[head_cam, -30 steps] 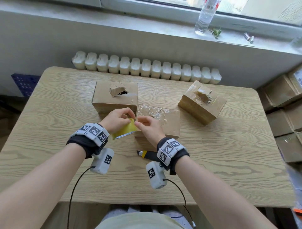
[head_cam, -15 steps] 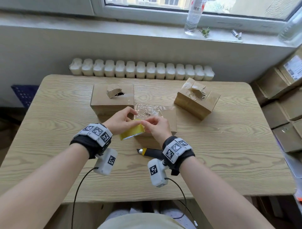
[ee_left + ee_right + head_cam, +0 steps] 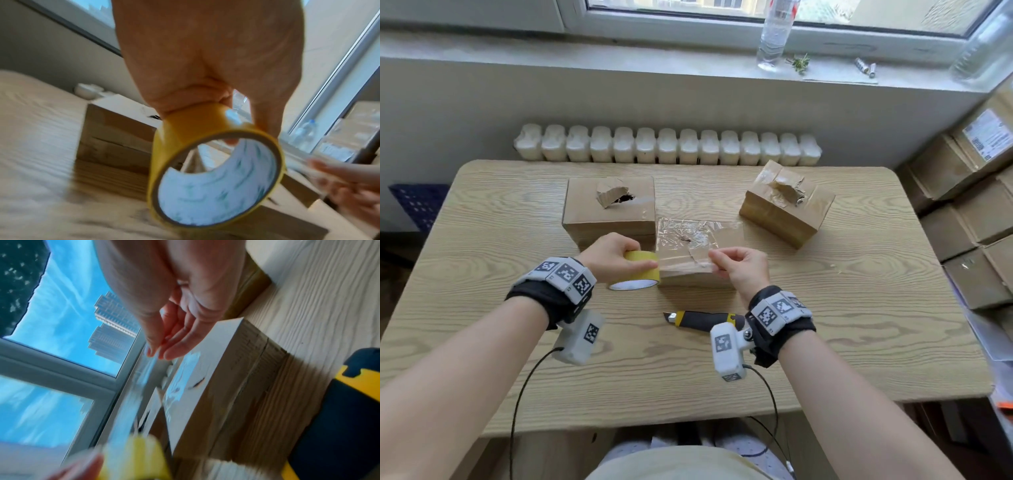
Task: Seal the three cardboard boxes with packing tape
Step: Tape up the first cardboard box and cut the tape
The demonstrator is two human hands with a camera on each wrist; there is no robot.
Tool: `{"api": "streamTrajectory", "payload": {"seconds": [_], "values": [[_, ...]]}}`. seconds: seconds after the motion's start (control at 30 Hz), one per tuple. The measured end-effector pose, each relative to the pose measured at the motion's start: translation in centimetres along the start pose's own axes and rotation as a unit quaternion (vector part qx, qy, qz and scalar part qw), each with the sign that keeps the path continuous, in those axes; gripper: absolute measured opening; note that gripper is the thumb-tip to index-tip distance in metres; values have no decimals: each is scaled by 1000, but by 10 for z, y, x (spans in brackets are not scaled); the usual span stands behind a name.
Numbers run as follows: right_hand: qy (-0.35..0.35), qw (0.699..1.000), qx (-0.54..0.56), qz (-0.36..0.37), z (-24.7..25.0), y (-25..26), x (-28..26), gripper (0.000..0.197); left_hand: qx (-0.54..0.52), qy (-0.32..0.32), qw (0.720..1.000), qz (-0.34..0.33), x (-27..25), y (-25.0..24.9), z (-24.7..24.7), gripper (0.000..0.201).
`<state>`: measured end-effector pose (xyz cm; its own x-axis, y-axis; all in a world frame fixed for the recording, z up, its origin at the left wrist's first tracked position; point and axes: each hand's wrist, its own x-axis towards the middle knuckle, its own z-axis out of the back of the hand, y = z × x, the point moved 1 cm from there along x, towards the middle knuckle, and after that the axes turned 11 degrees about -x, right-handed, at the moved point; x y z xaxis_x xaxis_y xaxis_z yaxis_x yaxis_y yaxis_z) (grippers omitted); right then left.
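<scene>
Three cardboard boxes stand on the wooden table (image 3: pixel 859 325). The left box (image 3: pixel 607 219) has a torn hole in its top. The right box (image 3: pixel 787 205) sits askew with crumpled tape on top. The middle box (image 3: pixel 700 246) is covered in wrinkled clear tape. My left hand (image 3: pixel 613 257) grips a yellow tape roll (image 3: pixel 642 270) (image 3: pixel 216 165) just left of the middle box. My right hand (image 3: pixel 739 265) pinches the free end of a clear tape strip (image 3: pixel 685 265) stretched from the roll above the box's near edge (image 3: pixel 213 402). Its thumb and fingertips (image 3: pixel 156 348) are pressed together.
A yellow and black utility knife (image 3: pixel 705 320) lies on the table near my right wrist. Stacked cardboard boxes (image 3: pixel 976 219) stand to the right of the table. A radiator (image 3: pixel 667 147) runs behind it, and a plastic bottle (image 3: pixel 775 34) stands on the windowsill.
My hands have drawn apart: the right moved right with the tape end, the left stayed with the roll, and a strip now spans between them.
</scene>
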<state>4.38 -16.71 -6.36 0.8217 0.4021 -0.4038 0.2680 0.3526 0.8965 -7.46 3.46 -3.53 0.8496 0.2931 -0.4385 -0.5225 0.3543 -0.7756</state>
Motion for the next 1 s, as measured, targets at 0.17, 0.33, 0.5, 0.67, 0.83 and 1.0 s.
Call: {"api": "streamTrajectory", "payload": {"seconds": [0.17,0.33,0.5,0.67,0.83,1.0], "values": [[-11,1000,15,-20,15,0,10,7,-21,-9,1000,-2,5,4,10,35],[-23,999,2,-31,14,-4,18,9,43,-39,998,9,21,0,11,28],[-51,996,-59,-52,9,-13,32,12,144,-71,986,45,31,14,13,31],[-85,981,-171,-43,3,-14,41,16,145,-64,985,64,40,18,11,33],[-87,958,-274,-24,-2,-16,47,15,149,-42,985,71,47,18,12,30],[-81,939,-335,-6,-4,-18,47,9,149,-34,985,77,48,20,12,25]]}}
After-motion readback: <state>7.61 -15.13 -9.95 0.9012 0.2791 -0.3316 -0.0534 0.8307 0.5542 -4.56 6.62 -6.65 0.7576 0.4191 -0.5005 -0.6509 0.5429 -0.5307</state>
